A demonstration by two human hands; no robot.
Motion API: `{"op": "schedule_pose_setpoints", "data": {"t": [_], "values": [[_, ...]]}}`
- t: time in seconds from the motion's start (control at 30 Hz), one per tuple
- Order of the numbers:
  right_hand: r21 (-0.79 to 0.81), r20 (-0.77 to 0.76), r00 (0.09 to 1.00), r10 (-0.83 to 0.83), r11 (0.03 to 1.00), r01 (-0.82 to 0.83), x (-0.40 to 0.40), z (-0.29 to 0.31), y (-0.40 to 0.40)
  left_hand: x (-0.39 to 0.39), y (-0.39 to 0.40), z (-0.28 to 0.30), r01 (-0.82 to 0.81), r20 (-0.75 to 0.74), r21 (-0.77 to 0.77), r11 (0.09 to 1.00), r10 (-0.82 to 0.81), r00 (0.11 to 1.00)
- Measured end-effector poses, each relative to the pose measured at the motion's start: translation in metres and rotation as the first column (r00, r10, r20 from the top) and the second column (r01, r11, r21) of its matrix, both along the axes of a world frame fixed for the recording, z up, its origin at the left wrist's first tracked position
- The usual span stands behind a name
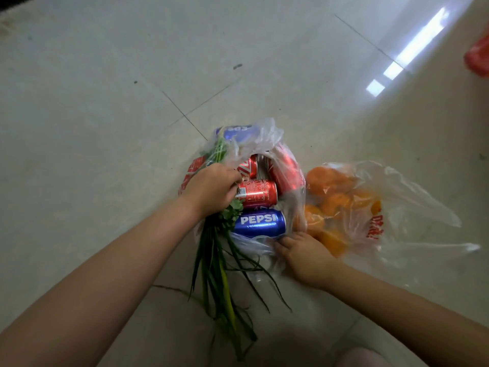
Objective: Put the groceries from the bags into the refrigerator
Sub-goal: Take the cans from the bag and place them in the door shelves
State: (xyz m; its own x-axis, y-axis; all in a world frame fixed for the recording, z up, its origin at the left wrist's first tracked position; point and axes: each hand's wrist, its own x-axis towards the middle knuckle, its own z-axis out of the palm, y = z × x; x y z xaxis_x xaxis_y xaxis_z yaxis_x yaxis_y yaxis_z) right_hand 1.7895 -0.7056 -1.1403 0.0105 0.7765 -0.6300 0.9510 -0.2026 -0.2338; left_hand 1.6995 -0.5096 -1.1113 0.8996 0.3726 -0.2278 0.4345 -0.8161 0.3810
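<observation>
Groceries: still lying in their bags on the tiled floor (105,88); no refrigerator is showing, so nearly all the work is waiting for you.
Greens (219,260): your left hand (211,189) is gripping this long-leafed bunch, its leaves trailing out over the floor.
Can bag (254,144): sitting open, clear plastic, showing red cans (258,193) and a blue Pepsi can (260,223).
Right hand (304,250): pinching the can bag's near edge, just beside the Pepsi can.
Orange bag (410,207): lying alongside, full of oranges (328,202), untouched.
Red bag (479,56): sitting well apart at the far right, contents not showing.
</observation>
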Motion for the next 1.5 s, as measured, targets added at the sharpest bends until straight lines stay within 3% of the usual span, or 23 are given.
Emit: {"op": "schedule_pose_setpoints", "data": {"t": [0.2,0.37,0.53,0.63,0.8,1.0,1.13,1.27,1.4,1.5], "values": [[0.204,-0.058,0.925,-0.376,0.902,0.379,0.014,0.005,0.031,0.0,0.002,-0.001,-0.006,-0.017,-0.024,1.0,0.005,1.0],[-0.108,-0.069,0.92,-0.385,0.92,0.377,0.026,-0.004,0.052,0.0,0.003,0.001,0.014,0.011,-0.026,1.0,-0.014,1.0],[-0.116,-0.124,0.853,-0.508,0.861,0.495,0.024,-0.012,0.053,0.001,0.004,0.003,0.038,0.001,-0.001,0.999,-0.038,0.999],[-0.136,-0.228,0.777,-0.587,0.809,0.571,0.03,-0.006,0.05,0.005,0.002,0.007,0.036,-0.075,0.021,0.999,-0.034,0.997],[-0.202,-0.414,0.647,-0.64,0.758,0.62,0.032,0.001,0.044,0.006,0.005,0.011,-0.005,-0.063,0.001,1.0,0.005,0.998],[-0.163,-0.275,0.784,-0.556,0.831,0.532,0.023,-0.001,0.048,0.003,0.008,0.009,0.002,-0.083,0.019,1.0,0.0,0.997],[-0.295,-0.181,0.867,-0.464,0.867,0.402,0.014,-0.006,0.052,0.003,0.007,0.009,0.012,-0.09,0.011,1.0,-0.011,0.996],[-0.292,-0.145,0.862,-0.486,0.853,0.432,0.007,-0.01,0.053,0.001,0.007,0.011,0.006,-0.104,0.018,1.0,-0.004,0.995],[-0.163,-0.146,0.842,-0.52,0.852,0.498,0.002,-0.005,0.041,-0.001,0.007,0.012,0.027,-0.118,0.029,0.999,-0.024,0.993],[0.093,-0.119,0.849,-0.515,0.845,0.526,0.002,0.018,0.027,-0.001,0.005,0.011,0.054,-0.12,0.064,0.996,-0.046,0.992]]}}
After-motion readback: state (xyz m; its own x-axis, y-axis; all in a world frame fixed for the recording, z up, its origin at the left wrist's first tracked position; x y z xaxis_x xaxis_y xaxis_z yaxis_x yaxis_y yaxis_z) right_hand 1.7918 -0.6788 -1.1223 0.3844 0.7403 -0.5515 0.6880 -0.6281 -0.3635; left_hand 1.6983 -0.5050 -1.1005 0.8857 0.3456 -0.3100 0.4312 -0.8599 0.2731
